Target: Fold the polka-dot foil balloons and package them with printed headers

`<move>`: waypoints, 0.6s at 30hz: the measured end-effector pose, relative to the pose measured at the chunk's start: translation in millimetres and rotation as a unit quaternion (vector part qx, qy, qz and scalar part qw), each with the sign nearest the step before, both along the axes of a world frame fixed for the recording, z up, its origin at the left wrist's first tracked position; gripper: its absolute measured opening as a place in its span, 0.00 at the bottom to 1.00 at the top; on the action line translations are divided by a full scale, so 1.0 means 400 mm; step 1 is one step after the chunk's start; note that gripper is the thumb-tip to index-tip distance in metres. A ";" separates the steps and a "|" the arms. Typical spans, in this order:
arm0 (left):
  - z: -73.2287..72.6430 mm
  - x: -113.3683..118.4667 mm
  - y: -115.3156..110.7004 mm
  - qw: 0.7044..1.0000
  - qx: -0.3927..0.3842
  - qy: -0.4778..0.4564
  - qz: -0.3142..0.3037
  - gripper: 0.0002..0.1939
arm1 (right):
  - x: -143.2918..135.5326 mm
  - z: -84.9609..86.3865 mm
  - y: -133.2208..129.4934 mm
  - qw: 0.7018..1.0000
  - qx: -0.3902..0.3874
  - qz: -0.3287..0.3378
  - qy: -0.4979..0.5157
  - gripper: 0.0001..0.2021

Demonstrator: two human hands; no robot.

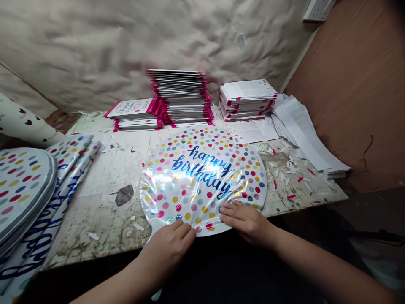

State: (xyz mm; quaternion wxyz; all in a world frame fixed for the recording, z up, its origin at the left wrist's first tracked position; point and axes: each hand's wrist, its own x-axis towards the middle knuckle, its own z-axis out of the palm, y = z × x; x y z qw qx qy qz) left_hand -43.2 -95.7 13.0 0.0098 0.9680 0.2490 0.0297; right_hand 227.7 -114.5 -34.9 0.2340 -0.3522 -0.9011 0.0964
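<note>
A flat round foil balloon with multicoloured dots and blue "happy birthday" lettering lies across the table's front edge. Its clear, shiny surface shows wrinkles and reflections. My left hand has its fingers curled over the near-left rim of the balloon, gripping it. At the near-right rim, my right hand lays its bent fingers together over the foil and holds the edge; its thumb is hidden. The balloon's narrow neck shows at the lower left, beside my left wrist.
Printed packets stand in a low stack, a tall stack and a white stack. White sheets hang over the right side. More dotted balloons are piled at left. Paper scraps litter the worn table.
</note>
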 end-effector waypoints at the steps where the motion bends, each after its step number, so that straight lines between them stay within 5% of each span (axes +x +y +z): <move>1: 0.001 -0.013 -0.008 1.000 -0.021 0.009 0.016 0.09 | -0.007 0.002 0.008 1.000 0.013 0.020 0.002 0.17; 7: -0.006 -0.044 -0.029 0.995 -0.054 -0.023 0.084 0.13 | 0.017 0.008 0.016 0.997 0.066 0.014 0.023 0.15; 11: 0.003 -0.003 0.016 0.975 -0.170 -0.073 0.120 0.13 | 0.087 0.018 0.016 0.998 -0.028 -0.027 0.046 0.17; 13: 0.018 0.019 0.061 0.932 -0.317 -0.070 0.158 0.10 | 0.114 0.041 0.022 0.991 -0.122 -0.040 0.038 0.17; 18: 0.053 0.039 0.189 0.750 -0.636 -0.050 0.174 0.18 | 0.119 0.142 0.056 0.939 -0.339 -0.045 -0.044 0.18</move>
